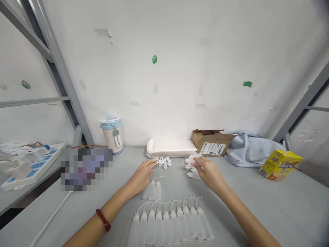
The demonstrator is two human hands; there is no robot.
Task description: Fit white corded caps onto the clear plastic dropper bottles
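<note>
My left hand (144, 174) is at the left edge of a pile of small white caps (164, 162), its thumb and fingers closed together on a cap at the fingertips. My right hand (210, 172) pinches a translucent squeeze bottle (193, 157) with a thin bent spout. Beneath it lie several similar bottles (193, 175), spouts pointing left, partly hidden by my fingers. Below my left hand, a short group of translucent bottles (152, 190) lies side by side. Nearer to me stretches a longer row of the same bottles (166, 226), curved spouts toward the wall.
Along the wall are a lidded tumbler (111, 136), a stack of white trays or packets (171, 148), an open cardboard box (213, 142) and a light blue cloth (253, 149). A yellow drink carton (280, 165) stands right. A power strip (36, 166) and white cable (52, 218) are left.
</note>
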